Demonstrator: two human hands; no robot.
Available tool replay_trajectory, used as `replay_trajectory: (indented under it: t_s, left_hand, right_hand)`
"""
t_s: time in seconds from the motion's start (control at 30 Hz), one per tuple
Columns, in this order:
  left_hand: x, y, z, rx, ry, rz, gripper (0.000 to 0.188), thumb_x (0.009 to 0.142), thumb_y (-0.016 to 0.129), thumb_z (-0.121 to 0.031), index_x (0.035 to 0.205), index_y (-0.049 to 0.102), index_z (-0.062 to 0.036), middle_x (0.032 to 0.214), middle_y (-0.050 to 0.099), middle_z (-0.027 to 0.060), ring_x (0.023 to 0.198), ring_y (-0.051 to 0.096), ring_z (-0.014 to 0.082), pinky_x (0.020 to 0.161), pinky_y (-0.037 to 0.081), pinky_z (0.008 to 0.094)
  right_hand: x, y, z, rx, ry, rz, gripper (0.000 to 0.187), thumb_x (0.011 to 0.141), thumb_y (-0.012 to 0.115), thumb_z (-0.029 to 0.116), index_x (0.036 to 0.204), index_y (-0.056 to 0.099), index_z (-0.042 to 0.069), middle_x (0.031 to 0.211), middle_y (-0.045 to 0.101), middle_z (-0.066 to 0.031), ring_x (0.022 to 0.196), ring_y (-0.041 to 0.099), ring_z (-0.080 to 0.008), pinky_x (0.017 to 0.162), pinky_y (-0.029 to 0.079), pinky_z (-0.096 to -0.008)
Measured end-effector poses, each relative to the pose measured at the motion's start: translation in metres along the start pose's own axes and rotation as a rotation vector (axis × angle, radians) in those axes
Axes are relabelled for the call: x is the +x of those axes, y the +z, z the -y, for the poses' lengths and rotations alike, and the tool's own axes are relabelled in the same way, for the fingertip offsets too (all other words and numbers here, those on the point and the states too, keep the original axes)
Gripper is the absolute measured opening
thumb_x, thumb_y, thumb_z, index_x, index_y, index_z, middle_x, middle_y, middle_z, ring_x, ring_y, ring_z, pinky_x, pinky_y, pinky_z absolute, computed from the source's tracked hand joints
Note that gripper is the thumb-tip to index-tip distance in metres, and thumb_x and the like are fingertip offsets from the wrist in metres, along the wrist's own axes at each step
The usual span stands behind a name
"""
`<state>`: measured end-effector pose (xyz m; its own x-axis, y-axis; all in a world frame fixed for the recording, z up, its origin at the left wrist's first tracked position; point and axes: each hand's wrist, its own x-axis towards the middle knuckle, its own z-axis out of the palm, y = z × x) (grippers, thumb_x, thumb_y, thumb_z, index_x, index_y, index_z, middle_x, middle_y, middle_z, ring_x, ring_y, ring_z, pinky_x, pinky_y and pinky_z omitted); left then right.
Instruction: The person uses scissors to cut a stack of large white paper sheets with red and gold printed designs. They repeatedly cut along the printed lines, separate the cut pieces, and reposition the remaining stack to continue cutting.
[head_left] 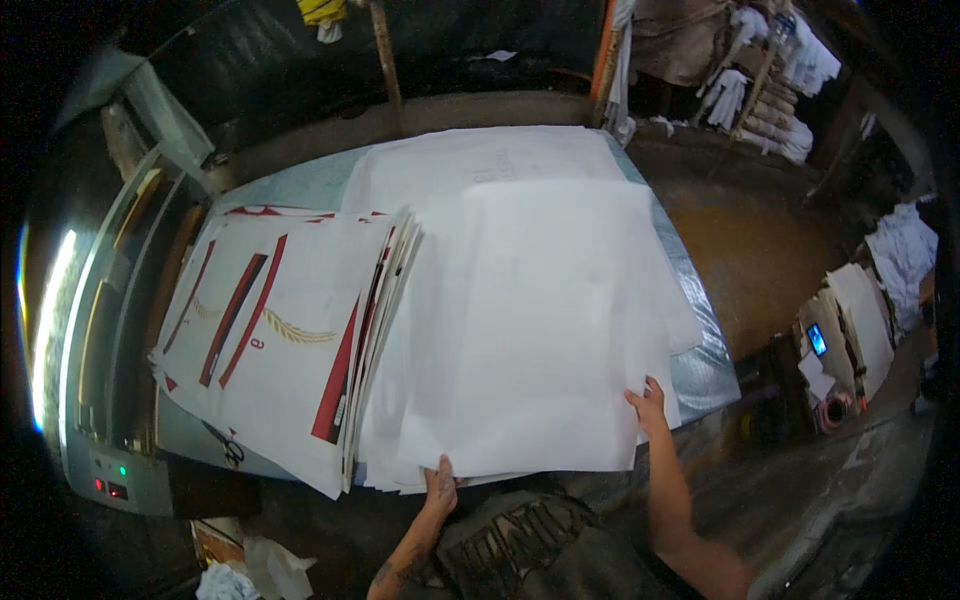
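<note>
A large plain white sheet [550,330] lies over a stack of similar white sheets [410,175] on the table. At its near left corner my left hand [441,488] is closed on the edge, thumb on top. My right hand [650,405] pinches the right edge of the same sheet, a little farther from me. To the left rests a thick pile of printed white sacks [290,340] with red and black bands and a golden wheat-ear print. What lies beneath the top sheet is mostly hidden.
The metal-topped table [705,355] shows along the right. Scissors [228,447] lie by the printed pile. At the left stands a machine [115,480] with small lights and a bright tube. Right of the table are stacked sheets [860,320] and a lit phone [817,339].
</note>
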<state>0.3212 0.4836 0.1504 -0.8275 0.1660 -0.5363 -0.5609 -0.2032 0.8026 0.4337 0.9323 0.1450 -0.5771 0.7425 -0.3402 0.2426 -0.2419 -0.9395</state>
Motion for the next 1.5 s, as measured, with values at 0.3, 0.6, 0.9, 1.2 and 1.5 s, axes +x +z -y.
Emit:
replay_trajectory:
  t_s: [0.3, 0.6, 0.9, 1.2, 1.5]
  left_hand:
    - [0.005, 0.043, 0.001, -0.064, 0.023, -0.025, 0.038, 0.098, 0.048, -0.029, 0.117, 0.042, 0.0031, 0.092, 0.055, 0.0091, 0.065, 0.052, 0.0158, 0.054, 0.048, 0.0311]
    - [0.002, -0.014, 0.009, 0.046, 0.003, -0.179, 0.044, 0.092, 0.060, -0.019, 0.124, 0.040, 0.0046, 0.117, 0.054, 0.0143, 0.101, 0.058, 0.0256, 0.080, 0.052, 0.0369]
    - [0.015, -0.046, -0.009, 0.223, 0.473, -0.419, 0.056, 0.082, 0.068, -0.006, 0.131, 0.042, 0.0048, 0.125, 0.052, 0.0167, 0.115, 0.049, 0.0277, 0.101, 0.038, 0.0385]
    - [0.056, -0.090, -0.017, 0.711, 0.485, -0.407, 0.059, 0.069, 0.076, -0.001, 0.122, 0.052, 0.0074, 0.125, 0.053, 0.0210, 0.119, 0.049, 0.0316, 0.102, 0.039, 0.0393]
    - [0.028, -0.091, -0.038, 1.263, 0.589, -0.506, 0.046, 0.075, 0.070, -0.012, 0.117, 0.056, 0.0031, 0.111, 0.058, 0.0215, 0.109, 0.053, 0.0357, 0.093, 0.044, 0.0407]
  right_hand:
    - [0.058, -0.009, -0.023, -0.086, -0.175, -0.127, 0.052, 0.075, 0.072, -0.004, 0.121, 0.049, -0.006, 0.104, 0.062, -0.0192, 0.093, 0.062, -0.0240, 0.078, 0.053, -0.0317]
    - [0.089, 0.062, 0.017, -0.226, -0.333, -0.039, 0.049, 0.072, 0.076, 0.001, 0.116, 0.054, -0.002, 0.106, 0.063, -0.0154, 0.094, 0.063, -0.0235, 0.082, 0.051, -0.0339]
    - [0.063, 0.091, 0.024, -0.584, -0.414, -0.153, 0.052, 0.074, 0.080, 0.016, 0.118, 0.055, 0.003, 0.090, 0.064, -0.0176, 0.084, 0.063, -0.0307, 0.074, 0.050, -0.0372]
    - [0.036, 0.086, 0.027, -0.877, -0.427, -0.146, 0.049, 0.083, 0.071, 0.022, 0.124, 0.052, 0.004, 0.099, 0.062, -0.0202, 0.092, 0.061, -0.0339, 0.080, 0.048, -0.0411]
    - [-0.053, 0.163, 0.041, -1.343, -0.681, 0.271, 0.054, 0.080, 0.070, 0.022, 0.127, 0.051, 0.003, 0.138, 0.040, -0.0214, 0.128, 0.037, -0.0380, 0.104, 0.031, -0.0488]
